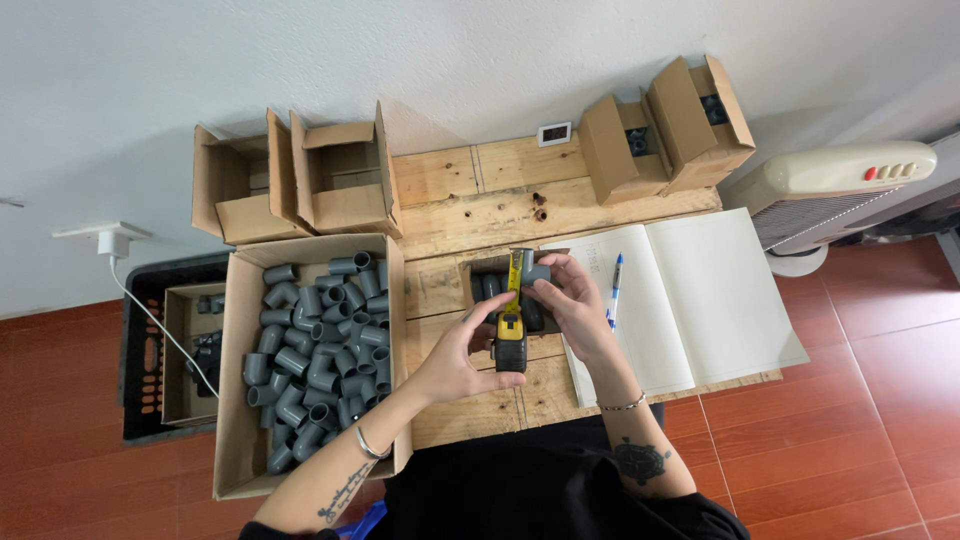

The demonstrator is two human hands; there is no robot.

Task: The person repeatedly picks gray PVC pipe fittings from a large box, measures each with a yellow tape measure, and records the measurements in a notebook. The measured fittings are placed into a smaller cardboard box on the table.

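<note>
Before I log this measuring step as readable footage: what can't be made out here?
Head view only:
- Tape measure: markings too small to read; left hand covers part of its case.
- Grey fitting: mostly hidden by right hand.
- Small box behind the hands: contents blocked.
- Notebook: writing too faint.
- Black crate: partly hidden by the fittings box.

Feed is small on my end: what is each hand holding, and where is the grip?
Left hand grips the tape measure by its black case. Right hand grips a grey pipe fitting at the tape's extended end.
</note>
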